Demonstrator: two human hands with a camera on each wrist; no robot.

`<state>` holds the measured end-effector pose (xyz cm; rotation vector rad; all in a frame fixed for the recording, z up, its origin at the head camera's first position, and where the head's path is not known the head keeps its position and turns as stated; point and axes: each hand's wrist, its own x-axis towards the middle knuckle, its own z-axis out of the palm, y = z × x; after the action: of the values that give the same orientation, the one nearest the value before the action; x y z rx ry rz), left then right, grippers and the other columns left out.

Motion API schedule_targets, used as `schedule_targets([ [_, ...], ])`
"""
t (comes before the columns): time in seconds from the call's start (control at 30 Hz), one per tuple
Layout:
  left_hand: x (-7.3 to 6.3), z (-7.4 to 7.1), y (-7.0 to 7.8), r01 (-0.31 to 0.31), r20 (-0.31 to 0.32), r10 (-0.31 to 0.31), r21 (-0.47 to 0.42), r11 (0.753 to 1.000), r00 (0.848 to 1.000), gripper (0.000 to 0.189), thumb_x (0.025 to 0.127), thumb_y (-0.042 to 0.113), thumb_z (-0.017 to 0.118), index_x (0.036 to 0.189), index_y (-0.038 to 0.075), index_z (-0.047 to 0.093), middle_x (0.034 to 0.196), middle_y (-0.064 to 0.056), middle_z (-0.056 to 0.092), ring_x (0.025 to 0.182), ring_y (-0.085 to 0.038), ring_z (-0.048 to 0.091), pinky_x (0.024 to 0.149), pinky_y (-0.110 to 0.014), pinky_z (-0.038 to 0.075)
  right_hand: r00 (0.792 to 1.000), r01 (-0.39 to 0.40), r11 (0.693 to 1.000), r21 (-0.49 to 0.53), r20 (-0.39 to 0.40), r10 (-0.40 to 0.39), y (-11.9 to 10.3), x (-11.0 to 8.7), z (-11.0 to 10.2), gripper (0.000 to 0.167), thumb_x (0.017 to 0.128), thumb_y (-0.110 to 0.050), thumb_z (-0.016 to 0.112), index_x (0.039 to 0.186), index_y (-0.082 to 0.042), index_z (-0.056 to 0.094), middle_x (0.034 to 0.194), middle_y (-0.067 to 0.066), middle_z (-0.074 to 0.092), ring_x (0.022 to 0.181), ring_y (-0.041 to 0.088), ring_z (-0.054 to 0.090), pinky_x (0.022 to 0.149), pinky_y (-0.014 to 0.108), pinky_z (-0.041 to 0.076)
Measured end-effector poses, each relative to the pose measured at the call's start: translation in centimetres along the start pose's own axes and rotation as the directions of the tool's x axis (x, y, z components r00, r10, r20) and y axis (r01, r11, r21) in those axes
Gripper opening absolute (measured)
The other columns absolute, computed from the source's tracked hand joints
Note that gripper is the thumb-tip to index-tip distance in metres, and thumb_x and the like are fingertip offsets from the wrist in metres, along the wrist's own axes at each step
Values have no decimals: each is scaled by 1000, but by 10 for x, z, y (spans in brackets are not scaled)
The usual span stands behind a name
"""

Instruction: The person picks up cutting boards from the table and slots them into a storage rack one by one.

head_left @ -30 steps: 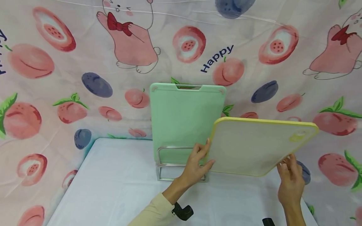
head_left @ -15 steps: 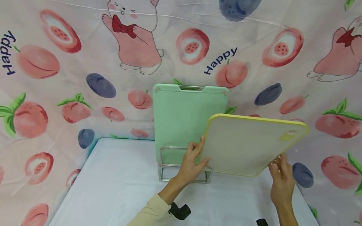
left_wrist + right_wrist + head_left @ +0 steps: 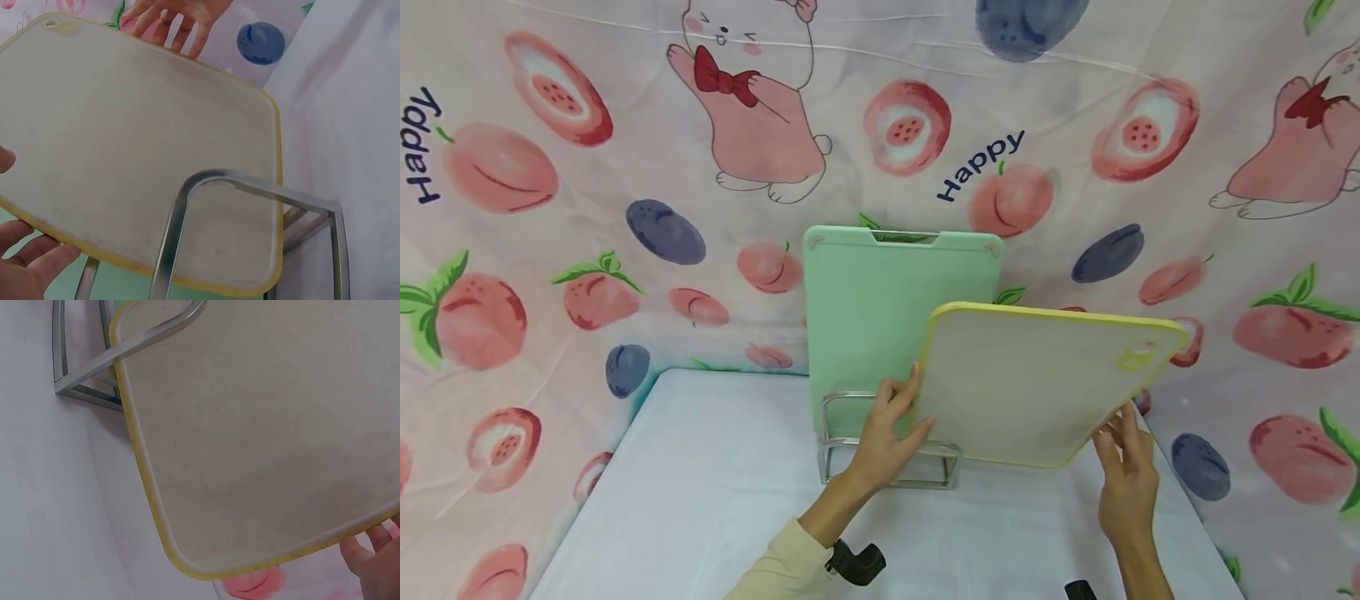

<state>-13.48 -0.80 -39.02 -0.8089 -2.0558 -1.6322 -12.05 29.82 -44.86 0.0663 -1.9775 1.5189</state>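
Note:
A pale cutting board point(image 3: 1045, 383) with a yellow rim is tilted, its right end raised. My left hand point(image 3: 883, 437) grips its left edge, thumb at the front face and fingers around the rim. At the lower right edge, my right hand point(image 3: 1127, 483) holds the rim with its fingertips. The board's lower left part overlaps a metal wire rack point(image 3: 917, 483); in the left wrist view its corner lies behind the rack's front bar point(image 3: 250, 182). A green cutting board point(image 3: 895, 292) stands upright in that rack, partly hidden by the pale one.
A white-covered table point(image 3: 722, 492) lies under the rack. Behind it hangs a curtain point(image 3: 850, 50) printed with fruit and rabbits. A black wrist camera point(image 3: 857, 564) juts out beside the left sleeve point(image 3: 782, 567).
Both hands have carried the pale board leftward, so it covers more of the green board and rack. The green board and the rack stay in place.

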Motion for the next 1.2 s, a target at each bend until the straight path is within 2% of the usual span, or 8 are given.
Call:
schedule_targets([
  [0.07, 0, -3, 0, 16, 7, -16, -8, 1000, 1000, 64, 82, -13, 65, 137, -18, 34, 92, -27, 41, 83, -24, 40, 80, -55, 46, 1000, 1, 1000, -11, 5, -1, -1, 0, 2, 54, 95, 6, 49, 146, -8, 39, 122, 6, 49, 106, 15, 48, 90, 11, 39],
  [0.27, -1, -15, -1, 46, 35, -45, -35, 998, 998, 65, 82, -16, 63, 139, -17, 31, 98, -35, 41, 93, -49, 48, 89, -59, 44, 999, -3, 998, -59, 41, 5, -3, -4, 8, 57, 94, 6, 51, 146, -12, 40, 120, 6, 49, 105, 15, 49, 89, 11, 39],
  [0.33, -2, -19, -2, 45, 34, -44, -39, 998, 998, 64, 82, -16, 63, 138, -17, 31, 98, -35, 41, 95, -52, 48, 88, -59, 44, 998, -2, 999, -51, 58, 5, -5, -4, 9, 57, 94, 7, 51, 147, -13, 40, 121, 6, 49, 106, 16, 49, 89, 11, 38],
  [0.57, -5, -27, -5, 23, 11, -23, -52, 998, 1000, 64, 82, -18, 62, 137, -19, 30, 94, -33, 40, 93, -54, 47, 85, -64, 43, 996, 14, 998, 59, 90, -19, -7, -8, 17, 57, 93, 11, 49, 146, -5, 38, 121, 10, 47, 109, 18, 47, 92, 14, 36],
  [0.9, -10, -45, -7, 39, 8, -39, -33, 999, 999, 65, 83, -18, 61, 138, -19, 28, 98, -34, 40, 98, -53, 48, 85, -63, 43, 989, -7, 999, 42, 148, 1, -15, -15, 30, 60, 93, 8, 50, 148, -11, 35, 122, 13, 45, 112, 17, 45, 93, 13, 35],
  [1.0, -12, -49, -7, 59, 10, -58, -32, 998, 998, 65, 84, -16, 61, 140, -16, 29, 99, -35, 40, 99, -53, 48, 86, -62, 43, 987, -8, 998, 54, 159, -1, -17, -17, 33, 61, 93, 8, 50, 149, -11, 34, 124, 14, 44, 113, 18, 44, 92, 14, 36],
  [1.2, -16, -58, -7, 117, 17, -117, -37, 992, 993, 64, 88, -11, 59, 144, -11, 27, 103, -35, 39, 103, -51, 47, 91, -61, 41, 979, -43, 997, 57, 203, 31, -20, -22, 39, 63, 95, 6, 48, 151, -18, 30, 129, 9, 41, 116, 19, 40, 92, 16, 34],
])
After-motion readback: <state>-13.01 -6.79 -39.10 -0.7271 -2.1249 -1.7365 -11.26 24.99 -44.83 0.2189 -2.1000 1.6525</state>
